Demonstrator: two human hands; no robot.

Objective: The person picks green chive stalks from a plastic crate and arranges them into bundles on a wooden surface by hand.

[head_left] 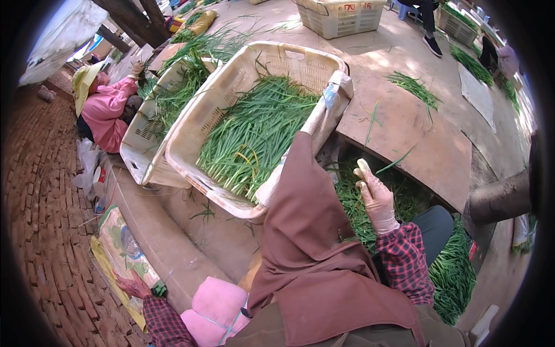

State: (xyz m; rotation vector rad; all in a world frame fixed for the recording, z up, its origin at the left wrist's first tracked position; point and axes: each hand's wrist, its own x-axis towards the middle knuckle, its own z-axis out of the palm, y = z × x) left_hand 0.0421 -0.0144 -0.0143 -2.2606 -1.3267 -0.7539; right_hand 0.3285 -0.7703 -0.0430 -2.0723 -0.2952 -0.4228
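Observation:
My bare left hand (133, 284) rests with its fingers apart on a folded, patterned sack (128, 246) beside the low ledge. My right hand (378, 202), in a thin pale glove, is raised above loose chives (358, 217) at the edge of a brown board (404, 139). Its forefinger and thumb point up with a gap between them, and nothing shows in its grasp. One long leaf (396, 162) extends just behind those fingers. In front of me a cream plastic crate (243, 211) is tilted, holding a thick layer of chives (254, 133).
A second crate (130, 153) stands against the first one's left side. Beyond it a person in pink (110, 110) sits working. A pink tied cushion (217, 306) is by my left forearm. More chives (454, 277) are heaped at my right; a log (500, 196) lies past the board.

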